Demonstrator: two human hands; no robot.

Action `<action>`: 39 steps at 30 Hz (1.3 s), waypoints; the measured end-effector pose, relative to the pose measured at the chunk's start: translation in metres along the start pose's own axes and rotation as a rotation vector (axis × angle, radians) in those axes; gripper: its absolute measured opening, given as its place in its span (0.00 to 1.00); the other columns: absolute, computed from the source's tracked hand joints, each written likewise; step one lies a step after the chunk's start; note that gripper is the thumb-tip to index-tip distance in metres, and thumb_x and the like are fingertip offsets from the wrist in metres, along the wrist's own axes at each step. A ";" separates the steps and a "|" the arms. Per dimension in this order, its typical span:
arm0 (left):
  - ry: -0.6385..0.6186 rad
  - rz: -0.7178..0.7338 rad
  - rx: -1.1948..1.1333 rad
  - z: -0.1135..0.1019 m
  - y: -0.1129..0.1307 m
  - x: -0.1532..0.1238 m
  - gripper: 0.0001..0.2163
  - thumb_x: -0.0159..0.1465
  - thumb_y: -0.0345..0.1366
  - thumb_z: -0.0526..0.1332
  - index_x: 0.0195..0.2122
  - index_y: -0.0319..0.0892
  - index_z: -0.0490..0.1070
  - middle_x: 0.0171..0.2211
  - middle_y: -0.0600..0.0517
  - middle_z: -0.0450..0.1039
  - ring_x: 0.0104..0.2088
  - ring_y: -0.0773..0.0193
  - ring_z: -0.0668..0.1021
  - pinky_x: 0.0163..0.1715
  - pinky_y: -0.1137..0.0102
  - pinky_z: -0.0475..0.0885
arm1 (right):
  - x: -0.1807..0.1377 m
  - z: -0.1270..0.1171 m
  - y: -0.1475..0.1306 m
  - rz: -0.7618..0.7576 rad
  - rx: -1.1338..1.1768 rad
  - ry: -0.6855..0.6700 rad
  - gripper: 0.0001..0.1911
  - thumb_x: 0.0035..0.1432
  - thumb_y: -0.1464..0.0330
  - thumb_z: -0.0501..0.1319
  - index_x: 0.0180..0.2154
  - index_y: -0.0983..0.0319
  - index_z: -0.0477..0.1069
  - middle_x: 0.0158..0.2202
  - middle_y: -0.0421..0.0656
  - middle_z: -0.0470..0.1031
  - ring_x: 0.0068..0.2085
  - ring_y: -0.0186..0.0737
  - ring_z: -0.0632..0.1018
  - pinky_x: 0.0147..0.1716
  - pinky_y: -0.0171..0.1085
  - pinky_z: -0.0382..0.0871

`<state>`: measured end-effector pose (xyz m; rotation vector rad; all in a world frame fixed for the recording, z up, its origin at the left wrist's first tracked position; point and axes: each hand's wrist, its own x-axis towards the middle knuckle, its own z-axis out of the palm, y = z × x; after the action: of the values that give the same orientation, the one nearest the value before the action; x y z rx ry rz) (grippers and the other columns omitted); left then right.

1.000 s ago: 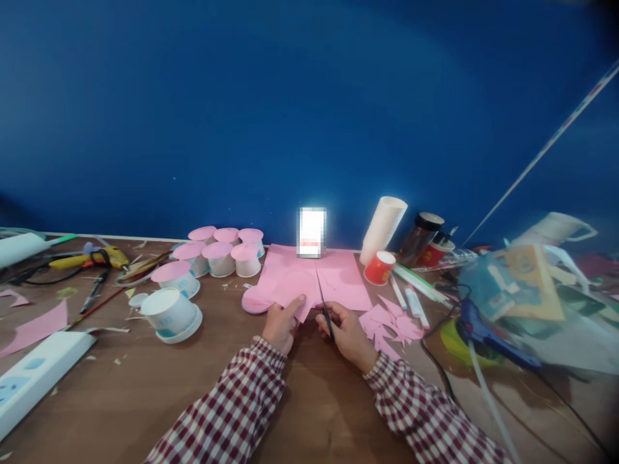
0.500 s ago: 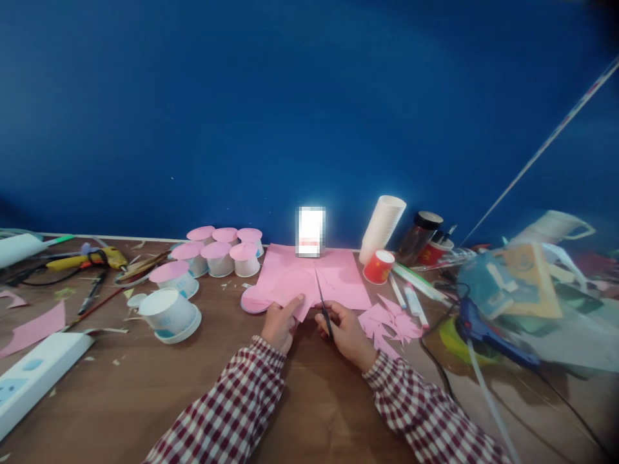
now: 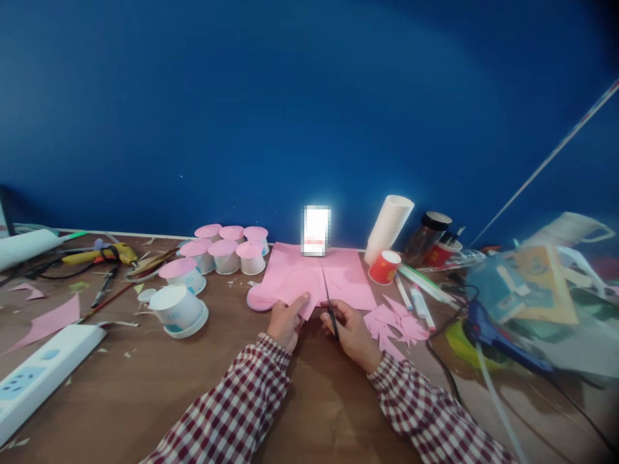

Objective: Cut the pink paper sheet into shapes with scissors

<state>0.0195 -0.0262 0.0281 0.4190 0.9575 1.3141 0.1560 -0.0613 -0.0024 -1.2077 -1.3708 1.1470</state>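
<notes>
My left hand [image 3: 286, 323] pinches a piece of pink paper [image 3: 304, 291] between thumb and fingers; a rounded outline shows faintly on it. My right hand [image 3: 355, 334] is closed around dark-handled scissors [image 3: 329, 304], whose blades point away from me beside the paper's right edge. Whether the blades touch the paper I cannot tell. Behind both hands lies a larger pink sheet [image 3: 355, 277]. Pink rounded pieces [image 3: 258, 299] rest at its left edge. Cut pink scraps [image 3: 396, 322] are heaped to the right of my right hand.
Several paper cups with pink tops [image 3: 225, 256] stand at left, near a white cup [image 3: 175, 308]. A power strip [image 3: 48, 370] and yellow glue gun [image 3: 104, 254] lie farther left. Rightward are stacked white cups [image 3: 389, 229], a red cup [image 3: 385, 267] and a blue glue gun [image 3: 503, 341].
The whole scene has shifted slightly right in view as the camera turned left. Both hands keep their holds on the paper and scissors, with little other visible movement.
</notes>
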 end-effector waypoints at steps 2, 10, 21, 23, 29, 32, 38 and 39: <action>0.002 -0.011 -0.012 0.001 0.000 -0.001 0.10 0.43 0.29 0.71 0.22 0.37 0.69 0.18 0.53 0.71 0.23 0.68 0.75 0.21 0.77 0.68 | 0.000 0.000 0.001 -0.009 -0.027 0.015 0.19 0.57 0.59 0.59 0.47 0.63 0.67 0.25 0.38 0.68 0.25 0.33 0.70 0.27 0.33 0.67; 0.017 -0.032 -0.037 0.001 0.000 0.000 0.09 0.45 0.28 0.70 0.25 0.37 0.70 0.18 0.52 0.72 0.25 0.65 0.77 0.23 0.76 0.70 | -0.002 0.000 -0.003 -0.065 -0.147 -0.014 0.19 0.59 0.59 0.57 0.49 0.62 0.67 0.29 0.41 0.71 0.30 0.36 0.73 0.30 0.35 0.69; -0.034 -0.034 -0.043 0.001 0.001 -0.004 0.09 0.45 0.30 0.70 0.25 0.36 0.71 0.19 0.51 0.73 0.23 0.66 0.76 0.22 0.75 0.69 | -0.002 0.000 -0.008 -0.056 -0.081 -0.075 0.19 0.60 0.59 0.56 0.50 0.62 0.66 0.28 0.40 0.70 0.29 0.36 0.73 0.30 0.34 0.69; -0.035 -0.035 -0.042 0.001 0.002 -0.005 0.09 0.45 0.30 0.70 0.25 0.36 0.71 0.19 0.52 0.72 0.23 0.67 0.76 0.22 0.75 0.70 | -0.002 0.000 -0.008 -0.055 -0.065 -0.083 0.19 0.60 0.59 0.55 0.50 0.63 0.65 0.27 0.40 0.70 0.29 0.35 0.73 0.30 0.34 0.69; -0.101 -0.019 -0.021 0.001 0.001 -0.006 0.13 0.43 0.33 0.72 0.28 0.35 0.72 0.21 0.51 0.74 0.21 0.69 0.74 0.21 0.76 0.68 | -0.002 0.000 -0.008 -0.055 -0.033 -0.081 0.19 0.61 0.59 0.55 0.49 0.63 0.65 0.28 0.40 0.70 0.29 0.35 0.73 0.29 0.34 0.68; -0.141 -0.025 -0.015 0.001 -0.002 -0.007 0.13 0.44 0.34 0.71 0.27 0.35 0.72 0.19 0.53 0.72 0.18 0.70 0.72 0.19 0.75 0.67 | -0.002 0.000 -0.011 -0.069 -0.011 -0.080 0.17 0.61 0.60 0.55 0.48 0.64 0.65 0.29 0.40 0.70 0.29 0.35 0.72 0.29 0.33 0.68; -0.238 -0.001 -0.075 -0.002 -0.013 -0.006 0.15 0.45 0.35 0.71 0.32 0.35 0.72 0.25 0.49 0.76 0.26 0.63 0.77 0.26 0.70 0.71 | -0.003 0.000 -0.017 -0.130 -0.026 -0.080 0.14 0.59 0.62 0.58 0.43 0.64 0.68 0.27 0.39 0.69 0.28 0.34 0.70 0.29 0.32 0.66; -0.223 -0.015 -0.072 -0.002 -0.013 -0.005 0.14 0.44 0.35 0.71 0.31 0.35 0.72 0.24 0.49 0.76 0.25 0.63 0.77 0.25 0.70 0.71 | -0.002 0.000 -0.016 -0.117 -0.013 -0.078 0.14 0.59 0.62 0.57 0.44 0.64 0.68 0.27 0.39 0.69 0.28 0.34 0.71 0.29 0.33 0.67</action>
<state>0.0261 -0.0348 0.0196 0.4905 0.7244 1.2552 0.1545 -0.0648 0.0134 -1.0868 -1.4900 1.1142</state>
